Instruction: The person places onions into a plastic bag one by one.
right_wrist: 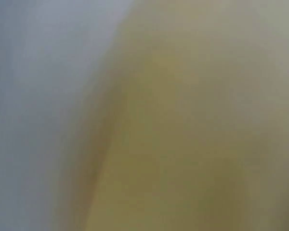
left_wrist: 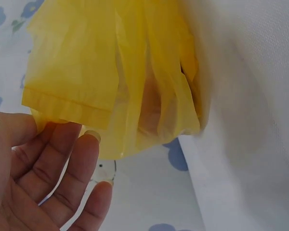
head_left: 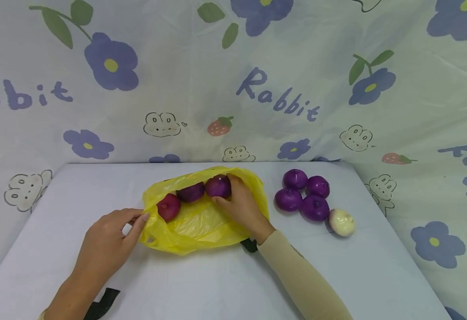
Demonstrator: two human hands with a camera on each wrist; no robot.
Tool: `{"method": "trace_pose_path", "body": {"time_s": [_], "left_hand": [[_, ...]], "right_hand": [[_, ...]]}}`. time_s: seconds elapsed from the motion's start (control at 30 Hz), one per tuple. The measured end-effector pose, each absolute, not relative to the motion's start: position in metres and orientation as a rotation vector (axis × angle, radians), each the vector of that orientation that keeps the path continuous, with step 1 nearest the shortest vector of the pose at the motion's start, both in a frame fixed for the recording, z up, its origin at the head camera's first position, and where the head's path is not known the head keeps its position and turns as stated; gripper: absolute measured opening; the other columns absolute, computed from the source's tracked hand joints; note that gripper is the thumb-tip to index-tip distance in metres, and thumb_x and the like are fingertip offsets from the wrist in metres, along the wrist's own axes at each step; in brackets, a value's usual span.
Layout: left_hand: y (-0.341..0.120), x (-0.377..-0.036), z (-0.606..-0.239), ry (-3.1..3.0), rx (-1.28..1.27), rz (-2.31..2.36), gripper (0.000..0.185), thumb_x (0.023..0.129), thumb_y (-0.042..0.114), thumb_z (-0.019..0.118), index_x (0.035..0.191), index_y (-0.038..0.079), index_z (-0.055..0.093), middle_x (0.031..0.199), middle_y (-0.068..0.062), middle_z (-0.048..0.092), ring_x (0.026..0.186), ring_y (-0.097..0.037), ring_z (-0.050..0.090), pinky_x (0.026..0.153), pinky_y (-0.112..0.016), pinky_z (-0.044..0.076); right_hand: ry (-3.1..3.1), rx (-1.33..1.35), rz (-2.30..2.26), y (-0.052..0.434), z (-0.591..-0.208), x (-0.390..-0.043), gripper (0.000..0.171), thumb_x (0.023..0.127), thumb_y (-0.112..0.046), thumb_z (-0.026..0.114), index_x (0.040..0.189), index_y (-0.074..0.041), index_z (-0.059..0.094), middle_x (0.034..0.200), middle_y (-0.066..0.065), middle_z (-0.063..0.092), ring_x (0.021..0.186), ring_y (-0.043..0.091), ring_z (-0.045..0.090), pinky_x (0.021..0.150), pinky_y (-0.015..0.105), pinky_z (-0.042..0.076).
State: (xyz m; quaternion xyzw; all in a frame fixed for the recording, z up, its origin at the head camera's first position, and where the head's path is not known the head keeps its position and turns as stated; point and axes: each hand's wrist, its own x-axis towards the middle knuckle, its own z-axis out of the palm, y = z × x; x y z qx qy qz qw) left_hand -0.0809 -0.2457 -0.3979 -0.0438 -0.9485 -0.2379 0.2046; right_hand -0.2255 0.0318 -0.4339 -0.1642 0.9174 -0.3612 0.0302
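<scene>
Backdrop: is filling the upper half of the head frame and running down both sides, showing blue flowers, rabbit faces, strawberries and lettering.
White table: is spreading across the lower half, its far edge meeting the backdrop.
Yellow bag: is lying at lower centre, its mouth gaping upward and its near side bulging toward the bottom of the frame.
Beige sleeve: is crossing from the bottom edge, right of centre, up to the bag, covering a stretch of table.
Left hand: is pinching the bag's left rim between thumb and fingers at lower left; in its wrist view the outer fingers are bending loosely below the plastic.
Right hand: is reaching over the bag's right side and blocking part of it, thumb and fingers closing round the rightmost onion; its wrist view is showing only blur.
Four purple onions: are clustering right of the bag.
Pale onion: is sitting at the cluster's lower right.
Bagged onions: a reddish one is lying leftmost, a dark, partly covered one is filling the middle, and a purple one is resting in the right hand's grasp.
Black strips: one is showing by the left forearm, another beneath the right wrist.
</scene>
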Motion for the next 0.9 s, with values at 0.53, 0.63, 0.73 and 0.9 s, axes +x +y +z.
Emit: {"method": "trace_pose_path", "body": {"time_s": [0.53, 0.63, 0.73, 0.9], "left_hand": [[-0.246, -0.081, -0.399, -2.636, -0.142, -0.643, 0.020, 0.092, 0.016, 0.081, 0.107, 0.003, 0.077, 0.087, -0.005, 0.075, 0.076, -0.026, 0.064, 0.060, -0.041, 0.057], [-0.246, -0.081, -0.399, -2.636, -0.142, -0.648, 0.021, 0.092, 0.016, 0.081, 0.107, 0.003, 0.078, 0.087, -0.005, 0.075, 0.078, -0.027, 0.065, 0.061, -0.042, 0.057], [-0.246, -0.081, -0.399, -2.638, -0.141, -0.649, 0.021, 0.091, 0.016, 0.081, 0.107, 0.003, 0.078, 0.087, -0.005, 0.075, 0.077, -0.027, 0.065, 0.060, -0.042, 0.057], [-0.246, -0.081, -0.399, -2.646, -0.133, -0.649, 0.021, 0.091, 0.016, 0.082, 0.107, 0.003, 0.078, 0.087, -0.005, 0.075, 0.076, -0.024, 0.063, 0.060, -0.040, 0.057]], "right_hand": [[2.898, -0.471, -1.042, 0.025, -0.438, -0.237, 0.077, 0.095, -0.036, 0.079, 0.154, -0.001, 0.043, 0.148, 0.015, 0.055, 0.127, 0.030, 0.059, 0.110, 0.040, 0.047], [2.906, -0.462, -1.034, 0.025, -0.439, -0.238, 0.077, 0.095, -0.037, 0.079, 0.153, -0.002, 0.043, 0.147, 0.014, 0.056, 0.127, 0.029, 0.060, 0.110, 0.040, 0.048], [2.910, -0.466, -1.028, 0.025, -0.440, -0.238, 0.077, 0.095, -0.037, 0.079, 0.154, -0.001, 0.044, 0.147, 0.014, 0.057, 0.126, 0.029, 0.061, 0.109, 0.040, 0.048], [2.910, -0.473, -1.007, 0.023, -0.439, -0.239, 0.077, 0.096, -0.038, 0.078, 0.155, -0.002, 0.044, 0.151, 0.015, 0.054, 0.129, 0.030, 0.059, 0.111, 0.039, 0.047]]}}
